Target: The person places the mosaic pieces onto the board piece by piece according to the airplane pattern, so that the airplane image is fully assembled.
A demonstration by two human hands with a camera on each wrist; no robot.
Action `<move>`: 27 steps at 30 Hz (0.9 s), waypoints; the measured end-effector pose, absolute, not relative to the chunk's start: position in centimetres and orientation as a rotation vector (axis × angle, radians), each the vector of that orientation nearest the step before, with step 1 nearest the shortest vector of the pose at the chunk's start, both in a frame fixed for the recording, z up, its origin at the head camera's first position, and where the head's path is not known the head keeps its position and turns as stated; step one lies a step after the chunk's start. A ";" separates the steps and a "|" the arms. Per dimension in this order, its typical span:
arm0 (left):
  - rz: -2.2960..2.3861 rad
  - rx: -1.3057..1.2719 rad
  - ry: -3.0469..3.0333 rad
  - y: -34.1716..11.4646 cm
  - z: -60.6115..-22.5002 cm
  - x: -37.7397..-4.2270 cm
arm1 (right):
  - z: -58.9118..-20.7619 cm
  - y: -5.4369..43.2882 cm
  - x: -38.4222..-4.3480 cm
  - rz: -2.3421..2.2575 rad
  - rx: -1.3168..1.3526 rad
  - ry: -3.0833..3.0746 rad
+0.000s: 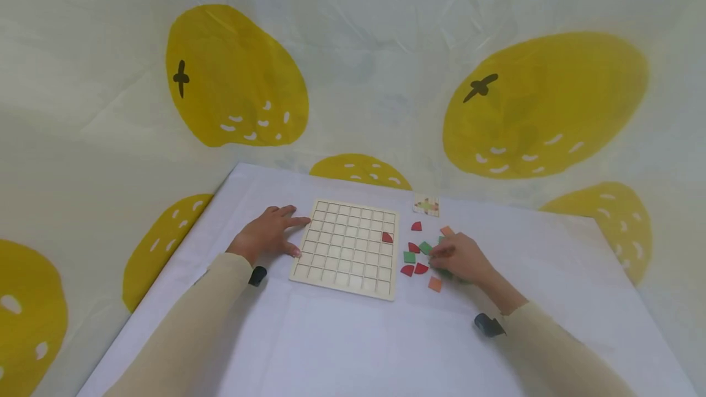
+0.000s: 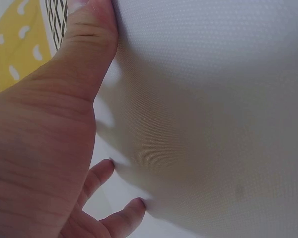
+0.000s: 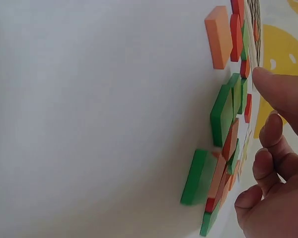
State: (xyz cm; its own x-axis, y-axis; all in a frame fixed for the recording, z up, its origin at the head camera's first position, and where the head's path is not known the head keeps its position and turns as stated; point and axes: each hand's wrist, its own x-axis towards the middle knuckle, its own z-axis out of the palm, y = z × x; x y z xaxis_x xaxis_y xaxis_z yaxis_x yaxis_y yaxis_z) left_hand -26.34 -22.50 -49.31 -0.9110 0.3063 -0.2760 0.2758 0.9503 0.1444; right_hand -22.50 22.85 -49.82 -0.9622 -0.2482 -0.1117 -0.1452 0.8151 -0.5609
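Observation:
A pale wooden grid board (image 1: pixel 342 294) lies flat on the white-covered table, with one red quarter-circle piece (image 1: pixel 387 238) in a square near its right side. My left hand (image 1: pixel 267 234) rests at the board's left edge, fingers spread, thumb and a fingertip touching the edge. Right of the board, my right hand (image 1: pixel 460 256) is over a loose cluster of pieces. Its fingers bend loosely and the thumb (image 3: pixel 275 89) stands apart from them; no piece shows between. Around it lie green pieces (image 3: pixel 222 116), red quarter-circles (image 1: pixel 421 269) and orange squares (image 1: pixel 435 285). The hand hides some pieces.
A small pattern card (image 1: pixel 426 204) lies at the table's back, beyond the pieces. The white table cloth (image 1: pixel 331 348) ends at a back edge against a hanging sheet (image 1: pixel 375 78) printed with yellow fruit. A dark wrist device (image 1: pixel 488 325) sits by the right cuff, another (image 1: pixel 257 276) by the left.

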 end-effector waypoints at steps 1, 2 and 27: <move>0.148 0.435 2.809 -22.5 -49.3 -26.4 | -49.8 23.2 -22.3 -0.856 -0.313 2.818; 0.147 0.438 2.811 -22.5 -49.3 -26.4 | -49.8 23.5 -22.1 -0.858 -0.313 2.815; 0.123 0.402 2.791 -22.2 -49.2 -26.3 | -51.4 23.7 -18.7 -0.665 -0.260 2.875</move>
